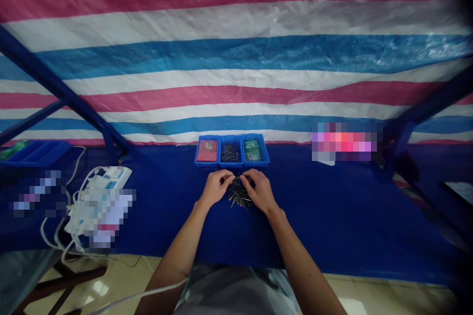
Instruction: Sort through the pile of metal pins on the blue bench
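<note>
My left hand [216, 187] is closed in a pinch, thumb against fingertips, just above the pile of screws [239, 196] on the blue table. Facing it, my right hand [259, 190] is pinched the same way. A thin screw [237, 177] appears to span the small gap between the fingertips of both hands, though it is too small to see well. The pile has dark and brassy pieces lying in all directions. Behind it stand three blue bins in a row: a left bin [200, 163] with a red packet, a middle bin [231, 164] with screws, a right bin [257, 163] with a green packet.
White power strips with cables [118, 177] lie on the left of the blue table [158, 216]. A blue tray [48, 152] sits at the far left. Blue frame bars [84, 108] slant at both sides, before a striped sheet [236, 54]. A white cable [148, 293] crosses my left forearm.
</note>
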`<state>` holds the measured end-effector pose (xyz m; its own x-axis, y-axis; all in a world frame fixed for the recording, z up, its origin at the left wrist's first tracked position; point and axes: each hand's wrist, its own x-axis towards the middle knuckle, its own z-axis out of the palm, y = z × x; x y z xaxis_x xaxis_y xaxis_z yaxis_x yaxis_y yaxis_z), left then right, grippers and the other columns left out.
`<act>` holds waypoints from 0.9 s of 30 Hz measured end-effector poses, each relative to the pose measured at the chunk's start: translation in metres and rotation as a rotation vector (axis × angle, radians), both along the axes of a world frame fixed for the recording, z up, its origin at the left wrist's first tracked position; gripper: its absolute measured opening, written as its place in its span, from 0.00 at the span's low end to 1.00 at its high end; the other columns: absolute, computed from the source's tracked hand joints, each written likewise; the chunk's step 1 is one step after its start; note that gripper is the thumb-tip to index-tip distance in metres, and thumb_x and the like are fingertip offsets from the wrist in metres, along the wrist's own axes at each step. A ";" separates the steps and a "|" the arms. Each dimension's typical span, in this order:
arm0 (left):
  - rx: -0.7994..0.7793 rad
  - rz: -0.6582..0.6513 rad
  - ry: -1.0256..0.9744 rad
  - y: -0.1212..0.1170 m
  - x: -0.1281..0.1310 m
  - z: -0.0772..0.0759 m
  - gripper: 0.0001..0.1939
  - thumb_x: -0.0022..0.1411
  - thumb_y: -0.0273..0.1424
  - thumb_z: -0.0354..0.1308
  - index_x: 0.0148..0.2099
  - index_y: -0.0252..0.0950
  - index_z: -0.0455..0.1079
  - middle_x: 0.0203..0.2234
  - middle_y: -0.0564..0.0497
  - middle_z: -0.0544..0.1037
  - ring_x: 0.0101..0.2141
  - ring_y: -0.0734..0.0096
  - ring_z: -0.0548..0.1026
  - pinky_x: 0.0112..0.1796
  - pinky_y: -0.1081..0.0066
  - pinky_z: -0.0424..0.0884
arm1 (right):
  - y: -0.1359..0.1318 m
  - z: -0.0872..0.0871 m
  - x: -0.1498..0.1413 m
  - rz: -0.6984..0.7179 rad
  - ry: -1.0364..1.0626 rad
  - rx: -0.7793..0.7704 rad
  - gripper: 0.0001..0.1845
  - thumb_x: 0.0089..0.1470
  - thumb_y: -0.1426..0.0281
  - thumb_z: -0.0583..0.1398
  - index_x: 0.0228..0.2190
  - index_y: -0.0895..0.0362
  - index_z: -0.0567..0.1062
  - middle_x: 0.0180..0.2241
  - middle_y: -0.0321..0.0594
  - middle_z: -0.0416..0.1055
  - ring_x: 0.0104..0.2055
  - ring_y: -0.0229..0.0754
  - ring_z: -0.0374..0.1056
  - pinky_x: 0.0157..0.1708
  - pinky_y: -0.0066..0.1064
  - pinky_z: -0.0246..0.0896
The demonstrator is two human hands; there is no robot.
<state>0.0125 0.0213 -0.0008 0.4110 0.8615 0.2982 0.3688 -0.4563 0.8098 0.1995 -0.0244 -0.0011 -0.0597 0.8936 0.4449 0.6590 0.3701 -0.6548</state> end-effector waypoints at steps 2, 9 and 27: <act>-0.001 -0.001 0.003 0.000 0.000 0.001 0.12 0.68 0.34 0.55 0.35 0.34 0.74 0.25 0.52 0.77 0.25 0.75 0.70 0.29 0.75 0.62 | 0.000 -0.001 0.000 -0.003 0.018 0.000 0.06 0.64 0.65 0.57 0.36 0.53 0.72 0.32 0.38 0.72 0.34 0.43 0.66 0.39 0.36 0.59; 0.011 0.003 0.019 0.000 0.000 0.001 0.13 0.69 0.36 0.54 0.35 0.33 0.74 0.25 0.52 0.77 0.25 0.75 0.70 0.30 0.75 0.63 | 0.001 -0.004 0.000 0.023 0.010 0.001 0.05 0.63 0.70 0.57 0.34 0.53 0.72 0.33 0.38 0.73 0.36 0.44 0.68 0.39 0.35 0.58; 0.000 0.000 0.022 0.000 0.001 0.000 0.12 0.68 0.34 0.55 0.35 0.34 0.75 0.25 0.52 0.78 0.25 0.75 0.70 0.29 0.75 0.62 | 0.003 -0.006 0.000 -0.006 -0.042 -0.029 0.14 0.68 0.66 0.52 0.30 0.54 0.70 0.30 0.37 0.72 0.33 0.41 0.67 0.38 0.34 0.54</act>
